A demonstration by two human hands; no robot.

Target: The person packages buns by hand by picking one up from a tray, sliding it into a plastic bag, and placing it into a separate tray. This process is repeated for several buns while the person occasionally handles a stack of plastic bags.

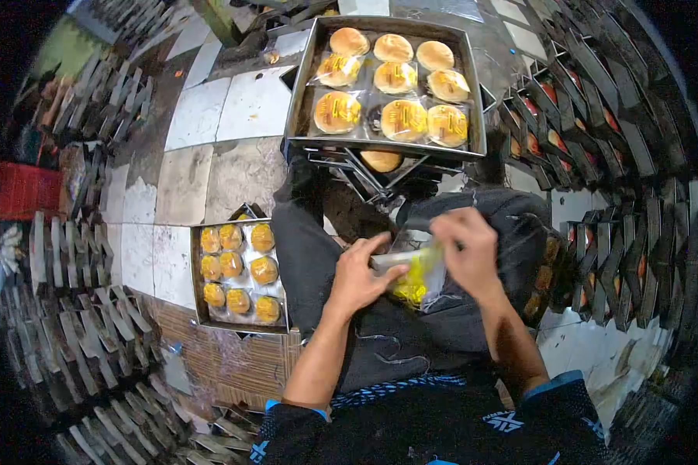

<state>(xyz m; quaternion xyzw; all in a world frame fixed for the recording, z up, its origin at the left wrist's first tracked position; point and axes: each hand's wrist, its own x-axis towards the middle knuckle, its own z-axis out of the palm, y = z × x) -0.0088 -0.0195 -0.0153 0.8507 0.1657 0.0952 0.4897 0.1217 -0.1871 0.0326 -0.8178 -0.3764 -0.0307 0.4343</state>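
1. The left hand (357,277) grips a blurry wrapper (411,258) between thumb and fingers, over the person's dark trousers (310,248).
2. The right hand (469,248), between 2 and 3 o'clock from the left, is curled and blurry; you cannot tell if it grips.
3. Yellow-printed plastic (411,291) is just below the wrapper.
4. At 12 o'clock, a tray (478,116) holds 9 buns (402,118).
5. At 9 o'clock, another tray (198,279) holds 9 golden buns (230,264).

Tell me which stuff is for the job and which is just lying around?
Looks part of the job:
plastic by the fingers
buns
front tray
left tray

Probably just lying around:
red thing
blue scrap
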